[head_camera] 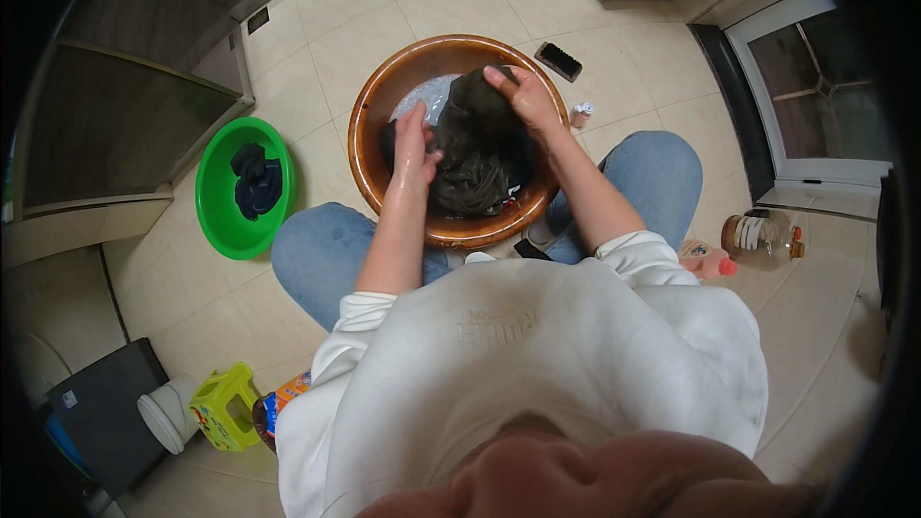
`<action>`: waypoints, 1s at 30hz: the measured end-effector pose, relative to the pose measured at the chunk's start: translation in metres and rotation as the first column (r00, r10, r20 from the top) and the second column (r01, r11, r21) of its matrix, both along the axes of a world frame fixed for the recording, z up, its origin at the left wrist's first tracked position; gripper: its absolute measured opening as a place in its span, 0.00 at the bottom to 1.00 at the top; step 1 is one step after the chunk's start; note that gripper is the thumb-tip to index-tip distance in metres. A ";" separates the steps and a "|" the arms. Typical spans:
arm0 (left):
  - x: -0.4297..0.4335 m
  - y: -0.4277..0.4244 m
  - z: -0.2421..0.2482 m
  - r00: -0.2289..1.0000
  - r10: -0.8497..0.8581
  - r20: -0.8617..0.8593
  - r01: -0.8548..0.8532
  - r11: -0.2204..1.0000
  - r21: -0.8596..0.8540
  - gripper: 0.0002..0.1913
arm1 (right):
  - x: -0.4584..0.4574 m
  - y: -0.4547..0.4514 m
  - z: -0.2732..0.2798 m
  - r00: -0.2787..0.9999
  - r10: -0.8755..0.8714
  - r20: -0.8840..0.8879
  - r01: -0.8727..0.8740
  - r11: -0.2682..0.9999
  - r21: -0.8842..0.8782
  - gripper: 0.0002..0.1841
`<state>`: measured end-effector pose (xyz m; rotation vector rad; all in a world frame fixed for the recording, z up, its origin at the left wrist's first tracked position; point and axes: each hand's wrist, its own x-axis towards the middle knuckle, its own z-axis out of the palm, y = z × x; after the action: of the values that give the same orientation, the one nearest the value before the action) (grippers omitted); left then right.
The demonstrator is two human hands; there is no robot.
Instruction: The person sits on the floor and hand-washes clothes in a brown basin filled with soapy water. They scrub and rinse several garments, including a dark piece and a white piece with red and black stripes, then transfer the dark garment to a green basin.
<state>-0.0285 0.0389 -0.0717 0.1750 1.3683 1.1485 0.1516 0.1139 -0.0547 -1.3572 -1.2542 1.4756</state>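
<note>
A brown glazed basin (367, 151) stands on the floor between my knees, with sudsy water (434, 95) at its far left. My right hand (529, 102) grips a dark olive wet garment (476, 111) and lifts part of it above the basin. The garment's bunched lower part (471, 185) rests in the basin. At the garment's left side, my left hand (414, 144) is wet, with fingers apart and nothing gripped. Whether its thumb touches the cloth I cannot tell. Darker cloth lies beneath, partly hidden.
On the left, a green plastic basin (209, 212) holds dark clothes (255, 187). Beyond the brown basin's right rim lie a scrub brush (558, 61) and a small bottle (581, 114). Bottles (759, 239) stand behind my right knee; a yellow-green stool (227, 406) and white bucket (169, 414) are lower left.
</note>
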 end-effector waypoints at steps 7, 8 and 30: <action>0.007 -0.013 -0.015 0.650 -0.313 0.692 -0.094 0.871 0.482 0.21 | -0.052 -0.068 0.033 0.928 0.204 0.312 -0.373 0.524 0.766 0.17; 0.002 -0.012 -0.018 0.572 -0.496 0.653 -0.115 0.740 0.663 0.17 | -0.060 -0.076 0.036 0.945 0.181 0.273 -0.327 0.525 0.785 0.17; -0.012 -0.014 -0.024 0.834 -0.230 0.501 -0.120 0.811 0.573 0.16 | -0.083 -0.077 0.035 0.954 -0.094 0.285 -0.250 0.273 0.929 0.12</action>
<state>-0.0401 0.0247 -0.0962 0.2974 0.4560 1.4085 0.0690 0.0367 -0.0193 -0.5945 -1.9511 0.2429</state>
